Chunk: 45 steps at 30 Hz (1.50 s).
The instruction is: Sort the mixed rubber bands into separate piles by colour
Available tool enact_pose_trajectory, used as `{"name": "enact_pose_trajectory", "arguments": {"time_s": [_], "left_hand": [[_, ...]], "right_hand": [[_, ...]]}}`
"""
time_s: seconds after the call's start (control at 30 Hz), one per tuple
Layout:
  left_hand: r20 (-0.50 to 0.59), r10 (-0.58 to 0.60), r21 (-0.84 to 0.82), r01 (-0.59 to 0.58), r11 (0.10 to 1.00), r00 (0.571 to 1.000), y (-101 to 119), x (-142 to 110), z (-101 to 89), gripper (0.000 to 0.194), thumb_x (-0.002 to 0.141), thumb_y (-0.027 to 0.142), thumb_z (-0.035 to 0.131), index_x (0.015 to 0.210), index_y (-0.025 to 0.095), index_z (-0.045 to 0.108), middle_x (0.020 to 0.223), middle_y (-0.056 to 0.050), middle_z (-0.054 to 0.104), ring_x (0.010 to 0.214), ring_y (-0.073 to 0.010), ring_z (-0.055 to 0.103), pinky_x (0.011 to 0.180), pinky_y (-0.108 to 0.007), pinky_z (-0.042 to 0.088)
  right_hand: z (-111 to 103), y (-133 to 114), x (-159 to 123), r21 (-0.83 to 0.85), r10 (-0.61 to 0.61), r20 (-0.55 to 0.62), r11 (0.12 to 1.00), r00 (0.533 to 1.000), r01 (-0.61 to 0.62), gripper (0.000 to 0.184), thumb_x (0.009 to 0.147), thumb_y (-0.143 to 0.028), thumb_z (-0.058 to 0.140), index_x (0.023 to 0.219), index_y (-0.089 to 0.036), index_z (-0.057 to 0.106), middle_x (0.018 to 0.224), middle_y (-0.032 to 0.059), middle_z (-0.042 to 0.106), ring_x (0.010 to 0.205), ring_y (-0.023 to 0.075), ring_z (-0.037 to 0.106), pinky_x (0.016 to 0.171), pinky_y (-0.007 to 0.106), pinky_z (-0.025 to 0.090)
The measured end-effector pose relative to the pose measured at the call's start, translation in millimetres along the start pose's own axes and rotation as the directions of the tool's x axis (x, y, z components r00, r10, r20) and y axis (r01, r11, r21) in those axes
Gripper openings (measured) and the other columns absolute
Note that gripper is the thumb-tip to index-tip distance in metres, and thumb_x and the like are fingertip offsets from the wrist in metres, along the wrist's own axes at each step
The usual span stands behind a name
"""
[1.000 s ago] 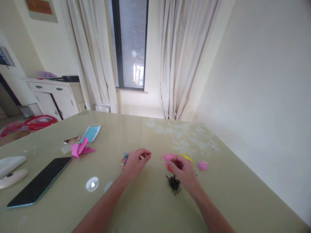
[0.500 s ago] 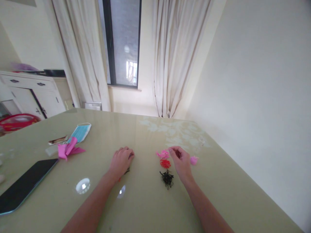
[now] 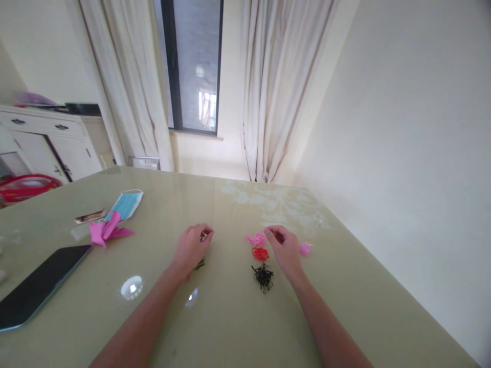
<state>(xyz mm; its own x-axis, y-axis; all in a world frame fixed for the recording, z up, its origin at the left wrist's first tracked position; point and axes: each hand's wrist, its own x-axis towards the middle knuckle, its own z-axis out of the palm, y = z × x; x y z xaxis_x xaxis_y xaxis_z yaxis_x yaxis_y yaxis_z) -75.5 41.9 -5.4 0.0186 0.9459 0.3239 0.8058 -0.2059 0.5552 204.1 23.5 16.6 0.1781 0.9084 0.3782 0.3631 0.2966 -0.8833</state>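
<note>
Now, compared with a second ago, the right hand is sitting just right of the red strand pile, leaving it uncovered where it was partly hiding it. The left hand is covering most of the mixed strands, which were showing beside it then; a dark strand and a red bit are poking out below it. Since half a second ago, its thumb and forefinger are showing a small gap behind nearly meeting tips. On both hands thumb and forefinger are drawing close together; cannot tell whether either is pinching a strand.

Strand piles: the pink pile is lying farthest, loose and ragged, near the right fingertips; red is lying in the middle, more compact; the black pile is lying nearest, thin loops splaying outward. All are resting on the tabletop.
</note>
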Motion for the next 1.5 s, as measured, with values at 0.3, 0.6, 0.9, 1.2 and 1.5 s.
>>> {"name": "enact_pose_trajectory", "arguments": {"time_s": [0.3, 0.6, 0.9, 1.2, 1.5], "left_hand": [[0.009, -0.073, -0.121, 0.073, 0.99, 0.997, 5, -4, -1.2, 0.022, 0.091, 0.035, 0.053, 0.091, 0.023, 0.072, 0.09, -0.006, 0.08, 0.081, -0.0232, 0.073, 0.079, -0.034, 0.052], [0.02, -0.034, -0.417, 0.039, 0.908, 0.999, 14, -6, 1.3, 0.024, 0.089, 0.042, 0.059, 0.092, 0.022, 0.072, 0.09, -0.006, 0.08, 0.082, -0.0221, 0.073, 0.08, -0.035, 0.057], [0.232, 0.141, -0.72, 0.072, 0.69, 0.962, 53, -27, 14.5, 0.029, 0.086, 0.044, 0.071, 0.1, 0.019, 0.067, 0.09, -0.007, 0.081, 0.086, -0.0217, 0.077, 0.083, -0.035, 0.061], [0.149, 0.071, -0.186, -0.042, 0.982, 0.986, 35, -20, -1.6, 0.024, 0.093, 0.038, 0.064, 0.105, 0.02, 0.074, 0.11, -0.011, 0.078, 0.105, -0.028, 0.071, 0.096, -0.042, 0.053], [0.198, -0.039, 0.42, -0.048, 0.906, 0.979, 8, -16, -7.6, 0.023, 0.099, 0.027, 0.053, 0.103, 0.023, 0.075, 0.11, -0.008, 0.074, 0.11, -0.028, 0.066, 0.095, -0.042, 0.045]], "right_hand": [[8, 24, 7, -0.321, -0.074, 0.013, 0.944, 0.997, 0.074, 0.029, 0.087, -0.039, 0.06, 0.084, -0.019, 0.082, 0.079, 0.0093, 0.076, 0.068, 0.0225, 0.061, 0.067, 0.035, 0.044], [11, 0, -12, -0.152, -0.097, 0.104, 0.982, 0.99, 0.112, 0.028, 0.092, -0.042, 0.064, 0.087, -0.02, 0.081, 0.075, 0.0055, 0.072, 0.065, 0.0203, 0.056, 0.063, 0.033, 0.042], [28, -11, -29, 0.015, -0.126, 0.29, 0.992, 0.949, 0.128, 0.024, 0.09, -0.044, 0.073, 0.097, -0.023, 0.082, 0.074, 0.0018, 0.065, 0.064, 0.0167, 0.053, 0.06, 0.029, 0.04], [-5, -35, -20, 0.454, 0.069, 0.183, 0.879, 0.981, -0.147, 0.021, 0.081, -0.044, 0.082, 0.08, -0.023, 0.083, 0.078, 0.0036, 0.074, 0.073, 0.0186, 0.06, 0.071, 0.032, 0.047], [-31, -46, -23, 0.645, 0.034, 0.187, 0.749, 0.982, -0.149, 0.016, 0.075, -0.039, 0.089, 0.075, -0.024, 0.084, 0.073, 0.0007, 0.068, 0.063, 0.0115, 0.048, 0.061, 0.026, 0.041]]}}
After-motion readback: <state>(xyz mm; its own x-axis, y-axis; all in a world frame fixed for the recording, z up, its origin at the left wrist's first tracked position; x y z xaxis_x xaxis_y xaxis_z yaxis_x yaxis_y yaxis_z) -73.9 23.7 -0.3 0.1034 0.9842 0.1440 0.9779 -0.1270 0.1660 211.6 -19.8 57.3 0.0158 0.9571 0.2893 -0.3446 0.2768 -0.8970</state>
